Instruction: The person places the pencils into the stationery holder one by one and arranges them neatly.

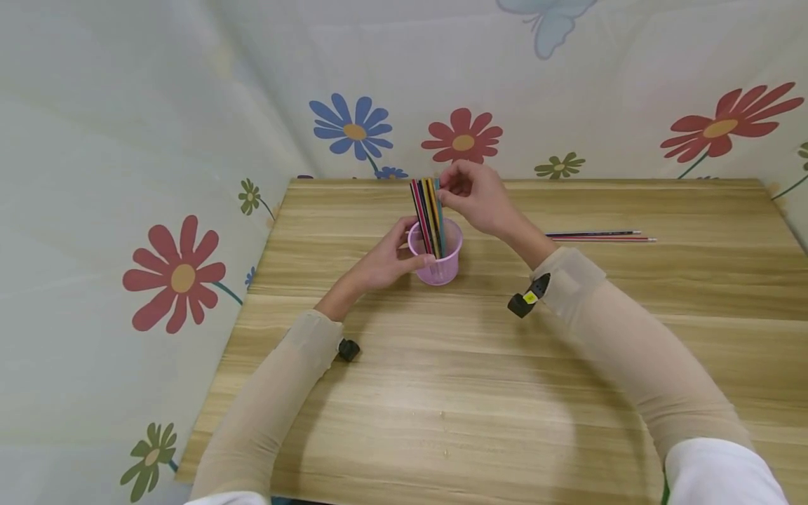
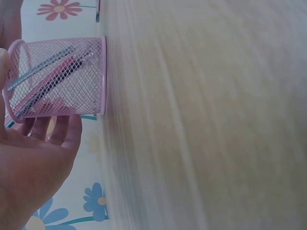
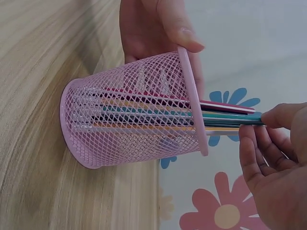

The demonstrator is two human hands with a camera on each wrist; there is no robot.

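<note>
A pink mesh pencil cup (image 1: 449, 270) stands upright on the wooden table with several pencils (image 1: 424, 214) in it, striped red, black and yellow. My left hand (image 1: 381, 261) holds the cup from its left side, the thumb (image 3: 189, 38) on the rim and the other fingers spread round the mesh. Above the cup, my right hand (image 1: 478, 200) pinches the upper end of a teal pencil (image 3: 232, 116) between thumb and fingertips. That pencil's lower part is inside the cup, seen through the mesh in the right wrist view.
To the right, a dark pencil (image 1: 600, 233) and a red pencil (image 1: 612, 239) lie side by side on the table (image 1: 492, 393), partly hidden behind the right forearm. A flower-printed curtain (image 1: 404, 63) rises along the table's back and left edges.
</note>
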